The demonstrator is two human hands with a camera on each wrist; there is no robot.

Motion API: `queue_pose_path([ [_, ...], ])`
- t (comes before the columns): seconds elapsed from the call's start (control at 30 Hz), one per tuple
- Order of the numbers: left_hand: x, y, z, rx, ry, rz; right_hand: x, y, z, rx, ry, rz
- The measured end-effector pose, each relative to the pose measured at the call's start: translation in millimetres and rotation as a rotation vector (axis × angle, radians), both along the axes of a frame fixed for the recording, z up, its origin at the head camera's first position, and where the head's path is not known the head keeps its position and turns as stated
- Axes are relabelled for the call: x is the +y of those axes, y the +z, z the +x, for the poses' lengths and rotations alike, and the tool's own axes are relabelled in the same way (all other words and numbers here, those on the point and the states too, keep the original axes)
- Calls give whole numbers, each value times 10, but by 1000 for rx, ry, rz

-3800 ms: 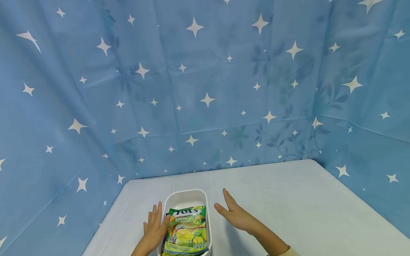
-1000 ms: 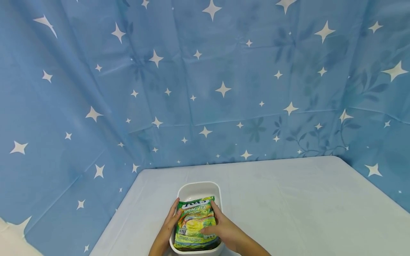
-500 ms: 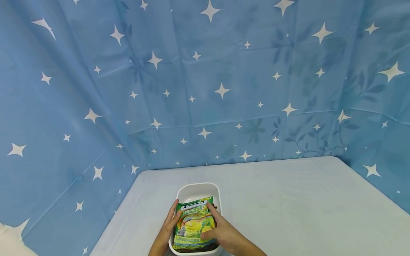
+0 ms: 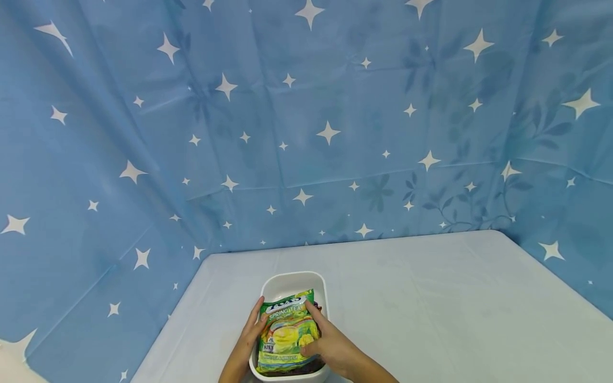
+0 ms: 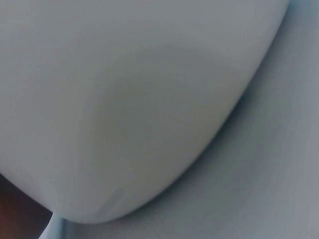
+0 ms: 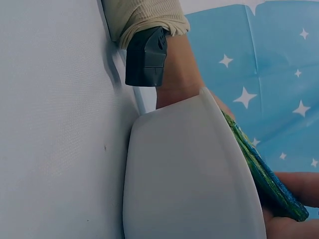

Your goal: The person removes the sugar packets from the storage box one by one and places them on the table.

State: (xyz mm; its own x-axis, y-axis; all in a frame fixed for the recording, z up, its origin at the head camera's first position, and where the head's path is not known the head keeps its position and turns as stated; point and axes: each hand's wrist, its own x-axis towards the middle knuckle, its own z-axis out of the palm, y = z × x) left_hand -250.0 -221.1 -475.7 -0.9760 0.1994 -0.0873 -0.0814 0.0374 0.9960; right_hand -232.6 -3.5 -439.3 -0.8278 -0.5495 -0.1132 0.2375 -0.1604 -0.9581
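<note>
In the head view, a green and yellow bag of candy (image 4: 283,332), printed FOX'S SPRING TEA, lies tilted in a white bin (image 4: 293,276). My right hand (image 4: 332,348) grips the bag's right side, thumb across the front and a finger at the upper right corner. At the left side my left hand (image 4: 249,338) holds the bag's edge between thumb and fingers, close to the bin's rim. The right wrist view shows fingers (image 6: 299,188) pinching the bag (image 6: 264,174) above the rim. Darker contents (image 4: 313,367) peek out beneath it. Only the bin's blurred outer wall (image 5: 149,99) fills most of the left wrist view.
The bin stands on a white-covered table (image 4: 407,308), near its left side. A blue curtain (image 4: 297,106) with white stars hangs behind and along both sides. The left arm's beige sleeve (image 6: 144,17) and a black wrist device (image 6: 147,57) appear beyond the bin.
Since the oldest frame, my right hand has come from beside the bin onto the bag. Lately the bag has shifted slightly left, uncovering dark contents at its right.
</note>
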Motion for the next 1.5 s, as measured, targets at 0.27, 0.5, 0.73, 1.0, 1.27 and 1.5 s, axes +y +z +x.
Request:
queue_pose_path([
  [0.27, -6, 2, -32, 23, 3, -22, -1, -23, -12, -18, -18, -61],
  [0.5, 12, 9, -44, 50, -11, -33, 34, -32, -3, -25, -3, -139],
  [0.73, 22, 10, -5, 40, 14, -15, 30, -19, 16, -23, 38, -204],
  [1.0, -25, 9, -32, 7, -23, -21, 46, 77, 23, -22, 22, -204],
  [1.27, -45, -2, -22, 9, -42, 6, 115, 202, 8, 13, 11, -221],
  [1.5, -55, -12, -14, -19, -51, 36, 159, 246, -2, 9, 6, -225],
])
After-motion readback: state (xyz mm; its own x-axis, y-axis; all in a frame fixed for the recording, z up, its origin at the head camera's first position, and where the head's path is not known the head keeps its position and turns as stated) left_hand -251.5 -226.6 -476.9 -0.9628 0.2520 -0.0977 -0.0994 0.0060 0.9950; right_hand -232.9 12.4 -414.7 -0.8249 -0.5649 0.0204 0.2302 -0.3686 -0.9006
